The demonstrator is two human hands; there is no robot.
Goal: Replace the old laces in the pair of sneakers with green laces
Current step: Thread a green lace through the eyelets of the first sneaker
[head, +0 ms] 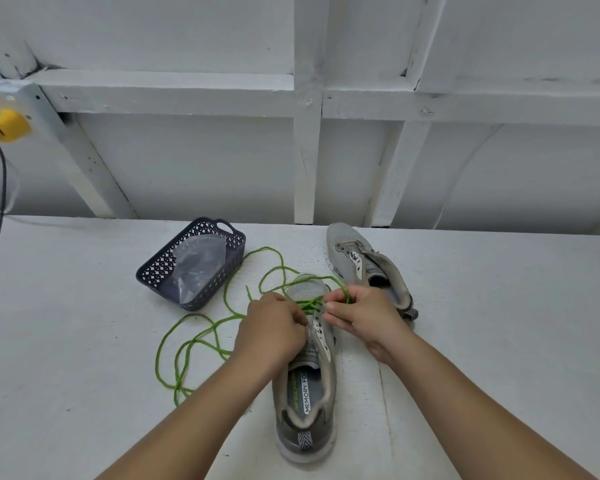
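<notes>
Heel-first toward the camera, the near sneaker [307,382] lies on the white worktop [66,341] with its long axis running away from the person, toe farthest. Both hands meet over its lower eyelets: the left hand [274,329] curls its fingers at the left eyelet row, seemingly pinching the green lace [194,337], though the pinch itself is hidden; the right hand [357,315] pinches a loop of the same lace just right of the tongue. The lace is thin, round and cord-like, and its slack trails in loose coils to the left. Only the toe-end eyelets look threaded, so the next crossing likely runs toward the heel. A second grey mesh sneaker [364,265] lies laceless beyond the right hand. A dark perforated basket [160,268] holding a clear plastic bag [201,261] sits to the left.
</notes>
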